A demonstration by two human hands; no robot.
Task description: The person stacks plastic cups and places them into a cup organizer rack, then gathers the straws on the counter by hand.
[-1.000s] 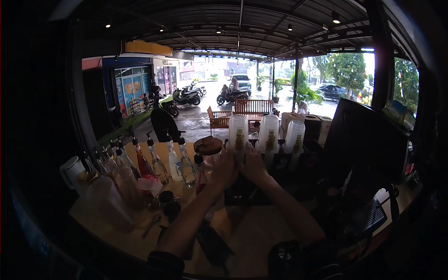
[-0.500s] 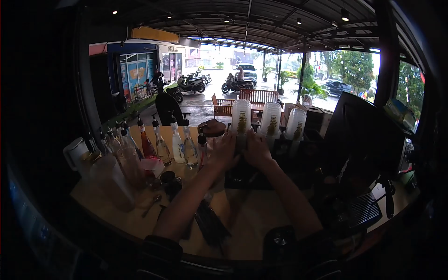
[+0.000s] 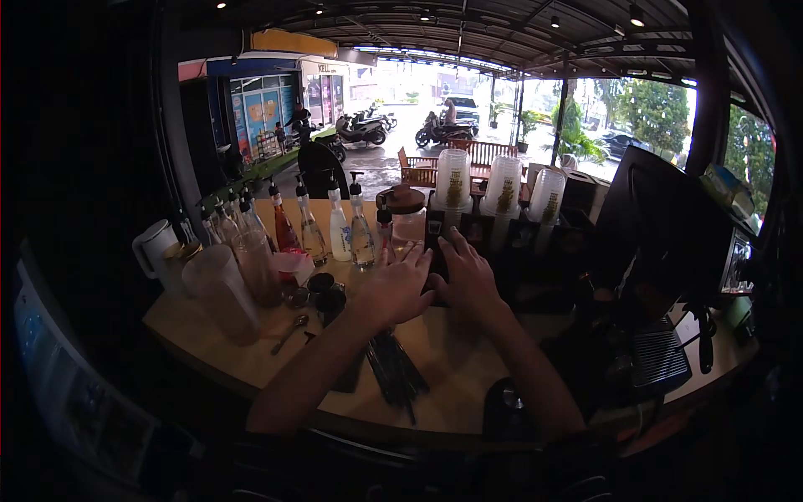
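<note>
Three stacks of clear printed plastic cups stand upright in a dark holder (image 3: 523, 238): the left stack (image 3: 453, 182), the middle stack (image 3: 503, 191) and the right stack (image 3: 546, 197). Just below and in front of the left stack, my left hand (image 3: 397, 289) is spread with its back up, holding nothing I can see. Beside it my right hand (image 3: 470, 280) is also open, fingers stretched toward the holder's front. The thumbs come close together. Whether the fingertips touch the dark front is hard to tell. Behind my left hand is a glass jar (image 3: 408, 224) with a wooden lid.
Several pump bottles (image 3: 339, 226) stand at the left, with a clear pitcher (image 3: 219, 293) and a white jug (image 3: 157, 251). A spoon (image 3: 288, 335) and dark straws (image 3: 395, 376) lie on the wooden counter (image 3: 335, 406). A dark machine (image 3: 644, 234) rises at the right.
Both hands have come off the left cup stack and moved down and toward me, their fingers opening out. The stack remains upright in the holder. The view has tilted down and shifted.
</note>
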